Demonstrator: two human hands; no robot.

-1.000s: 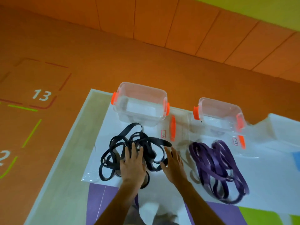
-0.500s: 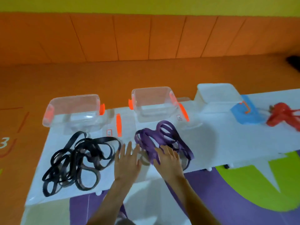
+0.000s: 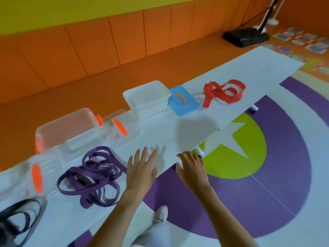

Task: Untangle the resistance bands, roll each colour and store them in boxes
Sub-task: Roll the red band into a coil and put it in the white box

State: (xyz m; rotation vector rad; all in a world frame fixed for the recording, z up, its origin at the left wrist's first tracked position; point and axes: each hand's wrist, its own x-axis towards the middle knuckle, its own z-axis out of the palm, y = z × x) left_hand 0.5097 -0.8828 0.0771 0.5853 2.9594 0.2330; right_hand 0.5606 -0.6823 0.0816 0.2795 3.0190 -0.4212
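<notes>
Surface: long white table (image 3: 231,72), running from the near left out to the far right.
Room: orange floor and orange padded wall behind the table, yellow strip above that. Purple, green and white star print on the floor under the right forearm. Black stand base (image 3: 246,37) way off beyond the right hand, top right corner.
Band piles: three. Purple bands (image 3: 92,175) in a loose tangle just left of the left hand. Black bands (image 3: 17,216) further left, cut off by the frame edge, pretty blurry. Red band (image 3: 222,91) well ahead and to the right of the right hand, knotted up on the table.
Boxes: two in view. Clear box (image 3: 67,129) with orange clips, past the purple tangle, ahead-left of the left hand. White box (image 3: 147,98) straight ahead of the left hand, further out.
Lids: three, all lying off the boxes. Clear lids with orange handles, one (image 3: 122,129) ahead of the left hand between the two boxes, another (image 3: 37,177) on the far side of the purple tangle. Blue lid (image 3: 183,100) touching the white box's right side.
Left hand (image 3: 140,172): palm down over the table, fingers straight and spread, nothing in it. Touching the top or just above it, can't tell.
Right hand (image 3: 192,166): palm down at the table's near edge, fingers loosely bent, fingertips about at the edge, nothing held.
Below the hands: white shoe (image 3: 162,213) on the floor between the forearms.
</notes>
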